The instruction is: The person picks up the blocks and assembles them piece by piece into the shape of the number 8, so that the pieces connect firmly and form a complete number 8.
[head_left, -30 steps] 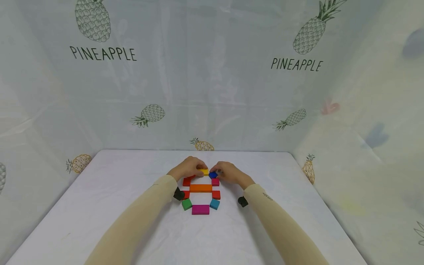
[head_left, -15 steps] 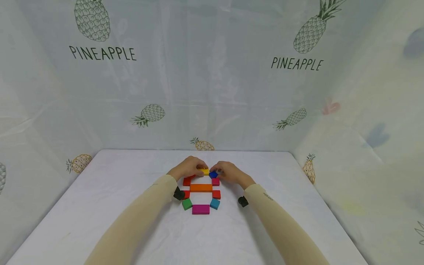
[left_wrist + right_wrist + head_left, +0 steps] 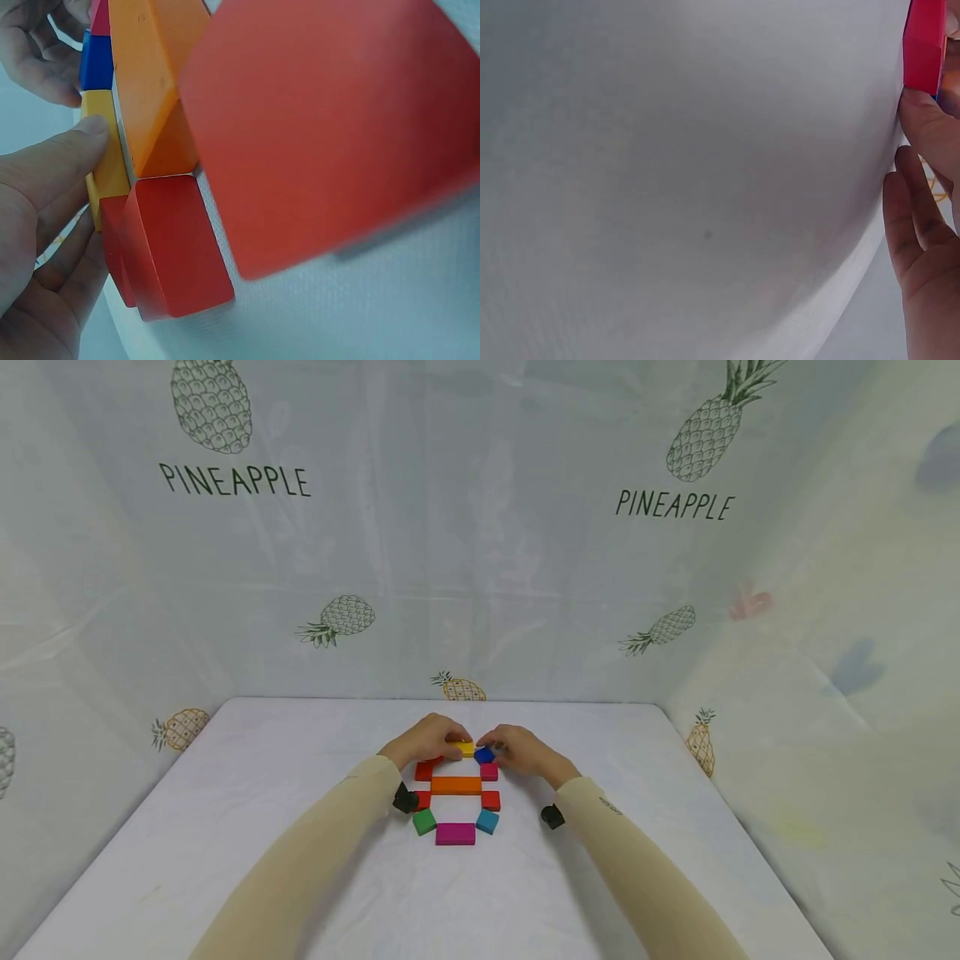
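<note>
At the far end of a ring of coloured blocks, my left hand [image 3: 427,740] pinches a yellow block [image 3: 467,749] between thumb and fingers. The left wrist view shows the thumb pressing this block's near side, with fingers behind. Beside it my right hand [image 3: 522,752] pinches a blue block [image 3: 484,756], its fingers covering part of that block. A pink-red block [image 3: 489,772] lies just nearer; the right wrist view shows the right thumb tip right at this pink-red block [image 3: 924,52]. Red blocks [image 3: 180,247] lie close to the left hand, partly hidden by it in the head view.
A long orange block [image 3: 456,786] spans the ring's middle. Nearer lie a red block [image 3: 491,801], a green block [image 3: 424,822], a light blue block [image 3: 487,822] and a magenta block [image 3: 455,834]. The white table [image 3: 300,860] meets a pineapple-print curtain [image 3: 480,543] behind.
</note>
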### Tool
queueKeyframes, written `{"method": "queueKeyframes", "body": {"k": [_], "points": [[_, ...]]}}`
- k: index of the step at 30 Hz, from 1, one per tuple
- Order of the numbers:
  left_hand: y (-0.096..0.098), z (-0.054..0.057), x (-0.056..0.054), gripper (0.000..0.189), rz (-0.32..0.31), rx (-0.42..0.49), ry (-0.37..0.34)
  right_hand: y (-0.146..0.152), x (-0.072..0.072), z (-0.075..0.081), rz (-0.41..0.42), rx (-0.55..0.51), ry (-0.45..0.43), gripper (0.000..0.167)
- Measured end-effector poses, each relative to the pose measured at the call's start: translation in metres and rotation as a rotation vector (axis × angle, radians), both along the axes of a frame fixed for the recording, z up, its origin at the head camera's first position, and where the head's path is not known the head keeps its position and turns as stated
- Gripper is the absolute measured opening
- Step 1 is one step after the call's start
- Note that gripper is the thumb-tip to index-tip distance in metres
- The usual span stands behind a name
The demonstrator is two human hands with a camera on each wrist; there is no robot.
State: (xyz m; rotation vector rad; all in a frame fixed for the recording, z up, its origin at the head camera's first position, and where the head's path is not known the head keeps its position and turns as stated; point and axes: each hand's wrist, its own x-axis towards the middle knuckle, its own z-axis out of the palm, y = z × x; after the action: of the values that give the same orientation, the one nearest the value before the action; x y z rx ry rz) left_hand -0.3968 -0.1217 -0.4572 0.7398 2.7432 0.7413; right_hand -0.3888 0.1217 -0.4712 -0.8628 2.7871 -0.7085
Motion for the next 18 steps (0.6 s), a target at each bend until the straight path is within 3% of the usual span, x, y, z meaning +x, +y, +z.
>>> {"method": "queueKeyframes", "body": {"k": [11,18], "points": [[-0.004,0.0,0.001,0.04,-0.002,0.009,-0.013,0.006,0.004,-0.001,0.018,-0.018,0.011,0.04],[-0.021,0.009,0.007,0.045,0.006,0.013,0.038,0.02,0.013,0.006,-0.012,-0.022,0.0,0.042]]}}
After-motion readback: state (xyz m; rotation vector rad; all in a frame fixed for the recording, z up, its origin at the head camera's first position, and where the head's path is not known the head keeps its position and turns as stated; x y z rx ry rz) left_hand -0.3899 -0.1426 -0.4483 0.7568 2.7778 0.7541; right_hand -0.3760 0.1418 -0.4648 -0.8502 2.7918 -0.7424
